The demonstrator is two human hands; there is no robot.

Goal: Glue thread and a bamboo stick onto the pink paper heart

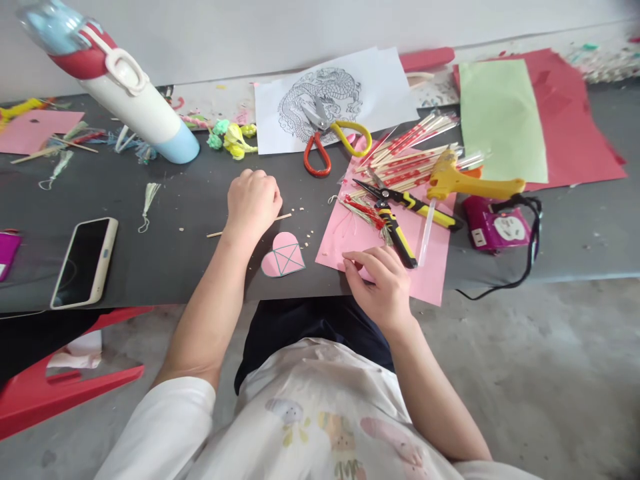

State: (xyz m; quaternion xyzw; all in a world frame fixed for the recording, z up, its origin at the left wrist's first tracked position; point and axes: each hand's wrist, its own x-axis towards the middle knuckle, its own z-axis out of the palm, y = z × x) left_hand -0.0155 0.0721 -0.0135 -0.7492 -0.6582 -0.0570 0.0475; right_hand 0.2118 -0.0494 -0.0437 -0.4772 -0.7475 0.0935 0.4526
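Note:
My left hand (254, 200) is closed in a fist on the dark table, and what it may hold is hidden. A thin wooden stick (285, 217) shows on both sides of that wrist, lying beneath it. Close by lies a pink paper heart (285, 256) with green lines on it, and tiny wooden bits (307, 245) are scattered around. Over the near edge of a pink paper sheet (430, 287), my right hand (380, 280) has thumb and forefinger together; anything between them is too small to name. Black-and-yellow pliers (397, 235) lie open just beyond it.
Behind are scissors (320, 123) on a dragon drawing (385, 80), bundled sticks (415, 143), a yellow glue gun (453, 177) and a purple packet (495, 225). Green paper (503, 120) overlaps red paper (575, 127). Leftward are a bottle (140, 110), phone (84, 261) and small tassel (149, 203).

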